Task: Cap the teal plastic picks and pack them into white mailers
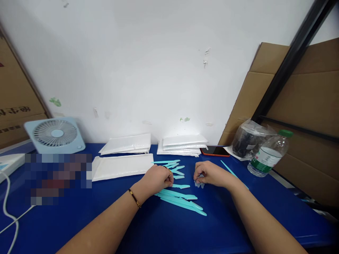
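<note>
Left hand [159, 178]: one, fingers curled, thumb and fingertips drawn together over the slim turquoise plastic sticks [186, 197]; cannot tell whether it is clamped on one.
Right hand [209, 173]: one, fingers bent inward, at the small clear plastic pieces [198, 184]; grip on them cannot be told.
Turquoise sticks: about ten, overlapping, fanned on the blue tabletop [225, 218] around and in front of the left hand; one further stick [228, 168] beside the right forearm.
Clear pieces: several, partly hidden, exact count unclear.
White padded mailers: two stacks, left [127, 143] and right [184, 141]; one single mailer [123, 166] before the left stack.
Phone [215, 151]: one, red-edged.
Desk fan [56, 134]: one, pale blue.
Bottle [268, 157]: one, green-capped.
</note>
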Demonstrator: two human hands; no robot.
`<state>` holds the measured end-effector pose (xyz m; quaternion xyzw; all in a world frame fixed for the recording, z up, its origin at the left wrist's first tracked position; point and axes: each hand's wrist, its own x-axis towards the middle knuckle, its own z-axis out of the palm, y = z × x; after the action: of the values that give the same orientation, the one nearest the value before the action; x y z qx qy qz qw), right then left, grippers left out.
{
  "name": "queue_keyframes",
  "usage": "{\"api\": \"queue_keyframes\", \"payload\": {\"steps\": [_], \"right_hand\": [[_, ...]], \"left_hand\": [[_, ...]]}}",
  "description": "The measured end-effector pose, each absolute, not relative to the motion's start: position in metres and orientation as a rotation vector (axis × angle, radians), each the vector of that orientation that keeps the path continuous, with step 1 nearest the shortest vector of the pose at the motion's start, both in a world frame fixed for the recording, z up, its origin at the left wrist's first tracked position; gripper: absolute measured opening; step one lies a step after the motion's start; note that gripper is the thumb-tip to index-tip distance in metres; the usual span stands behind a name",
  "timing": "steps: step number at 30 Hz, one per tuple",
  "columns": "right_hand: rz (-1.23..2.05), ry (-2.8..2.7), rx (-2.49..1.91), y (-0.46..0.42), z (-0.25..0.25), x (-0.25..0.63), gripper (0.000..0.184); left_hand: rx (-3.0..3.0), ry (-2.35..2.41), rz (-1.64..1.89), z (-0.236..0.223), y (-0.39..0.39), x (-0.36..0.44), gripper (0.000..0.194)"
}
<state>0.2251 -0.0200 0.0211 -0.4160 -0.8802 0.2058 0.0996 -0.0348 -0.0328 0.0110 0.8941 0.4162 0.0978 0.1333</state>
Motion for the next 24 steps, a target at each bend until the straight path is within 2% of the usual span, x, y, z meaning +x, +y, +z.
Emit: {"api": "queue_keyframes", "payload": {"steps": [4, 11, 19, 24], "right_hand": [[0.658, -2.583, -1.25, -0.018, 0.016, 0.221, 0.01], [0.745, -2.596, -1.183, -0.021, 0.016, 0.215, 0.013], [0.538, -2.519, -1.119, -0.015, 0.0, 0.191, 0.014], [0.452, -2.488, -1.103, -0.015, 0.014, 0.206, 0.015]], "left_hand": [[2.62, 1.254, 0.328, 0.008, -0.03, -0.034, 0.016], [2.606, 1.237, 0.355, 0.006, -0.029, -0.036, 0.01], [2.593, 1.318, 0.413, -0.005, -0.019, -0.03, 0.011], [2.608, 1.364, 0.56, 0.001, -0.022, -0.032, 0.016]]}}
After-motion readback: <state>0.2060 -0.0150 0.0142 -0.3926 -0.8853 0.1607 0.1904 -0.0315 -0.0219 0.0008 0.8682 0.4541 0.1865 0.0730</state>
